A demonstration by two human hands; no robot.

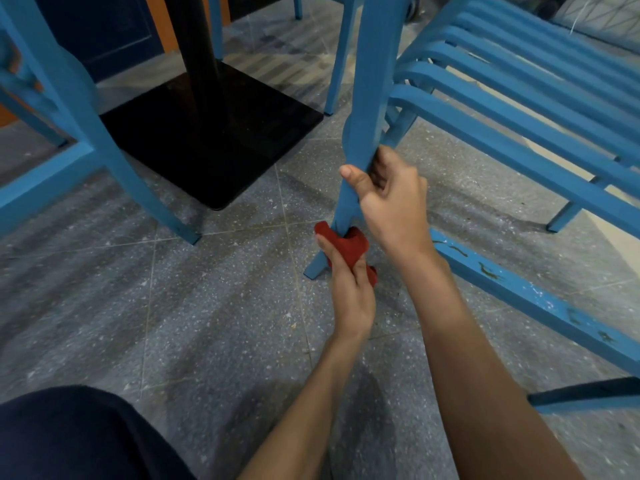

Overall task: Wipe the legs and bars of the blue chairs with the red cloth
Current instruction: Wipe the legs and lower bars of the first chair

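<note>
Your left hand [349, 289] clenches red cloth [348, 249], pressed around chair leg [363, 133] low down, near foot. Your right hand [391, 199] grips same leg higher up, thumb across front. Slatted seat [519, 109] at right; black table base [214, 133] behind, on grey tile floor [207, 306].

There is just one camera, up on my head. It looks forward and down, very close to the blue chair leg [360, 140] and the gray floor [207, 306] below me.
</note>
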